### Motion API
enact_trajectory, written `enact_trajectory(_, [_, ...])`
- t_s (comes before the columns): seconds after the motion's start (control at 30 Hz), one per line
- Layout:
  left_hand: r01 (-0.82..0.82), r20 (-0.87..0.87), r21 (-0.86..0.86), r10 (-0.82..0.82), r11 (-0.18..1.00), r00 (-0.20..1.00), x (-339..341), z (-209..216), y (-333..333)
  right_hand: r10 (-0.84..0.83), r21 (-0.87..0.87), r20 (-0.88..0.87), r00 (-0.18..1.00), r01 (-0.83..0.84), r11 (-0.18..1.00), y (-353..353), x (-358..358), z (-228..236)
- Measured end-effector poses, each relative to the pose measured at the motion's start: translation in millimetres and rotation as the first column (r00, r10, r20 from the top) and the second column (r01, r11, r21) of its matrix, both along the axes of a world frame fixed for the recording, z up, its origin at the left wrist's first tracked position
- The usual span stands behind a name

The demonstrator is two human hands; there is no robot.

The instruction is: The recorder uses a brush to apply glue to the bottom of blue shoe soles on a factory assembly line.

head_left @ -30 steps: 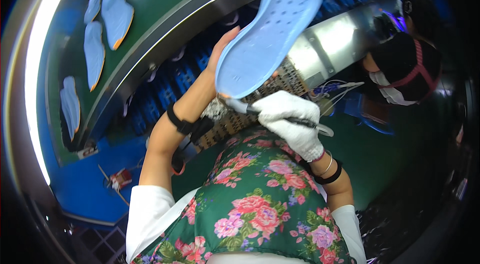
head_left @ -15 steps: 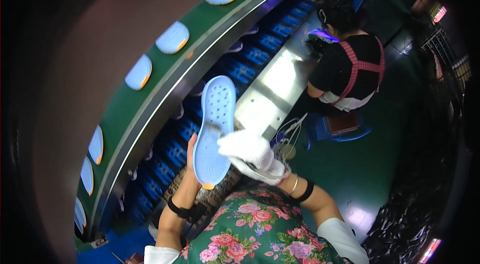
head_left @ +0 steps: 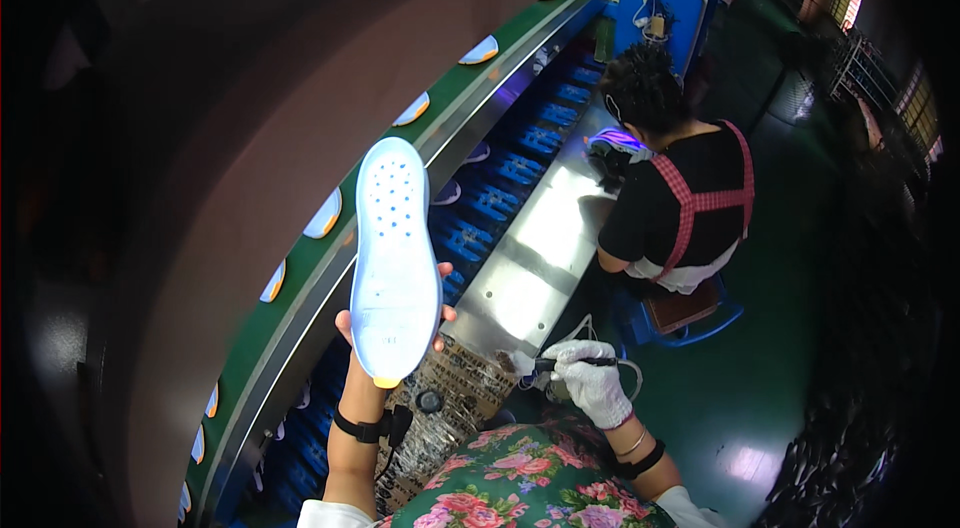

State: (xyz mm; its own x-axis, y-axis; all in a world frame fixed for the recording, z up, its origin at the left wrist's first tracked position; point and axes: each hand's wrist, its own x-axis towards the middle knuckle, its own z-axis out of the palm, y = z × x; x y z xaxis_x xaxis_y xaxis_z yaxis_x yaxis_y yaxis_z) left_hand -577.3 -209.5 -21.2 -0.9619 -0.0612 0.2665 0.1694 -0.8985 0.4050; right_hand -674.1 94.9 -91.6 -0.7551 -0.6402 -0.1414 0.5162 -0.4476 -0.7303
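Note:
My left hand (head_left: 444,308) grips a light-blue shoe sole (head_left: 397,258) from beneath, fingers wrapped around its edges near the heel. The sole is upright in view, its toe end pointing away, with small holes in the front part and an orange tab at the heel. In a white knit glove, my right hand (head_left: 592,380) is closed round the black handle of a brush (head_left: 547,365), apart from the sole. The brush's pale bristles point left, over the edge of the work surface.
A green conveyor belt (head_left: 385,136) carrying several soles curves along the left. Beside it runs a blue rack (head_left: 515,168) with shoes. A metal bench (head_left: 500,296) extends ahead, its near end covered in patterned sheeting (head_left: 455,383). A co-worker (head_left: 690,188) sits at right on a blue stool.
My gloved right hand has moved off the sole, right and down, bringing the brush into plain view. My left hand has shifted the sole leftward. The whole view has turned a little.

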Motion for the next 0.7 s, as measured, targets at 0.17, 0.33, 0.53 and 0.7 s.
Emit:
enact_trajectory(0.17, [0.137,-0.073,0.046,-0.133,0.990,0.988,-83,29,-14,-0.010,0.083,0.001,1.000,0.010,0.997,-10,-42,-10])
enact_trajectory(0.33, [0.159,-0.124,0.085,-0.148,0.984,0.981,-190,23,-41,-0.005,0.212,0.000,1.000,0.005,0.977,-17,-74,-24])
enact_trajectory(0.53, [0.103,-0.063,0.144,-0.095,0.984,0.993,-329,35,-80,-0.032,0.289,-0.030,0.999,0.039,0.957,-28,-112,-35])
enact_trajectory(0.7, [-0.264,-0.053,0.188,0.278,0.946,0.959,-486,33,-147,-0.060,0.339,-0.014,0.998,0.061,0.939,-50,-124,-51])
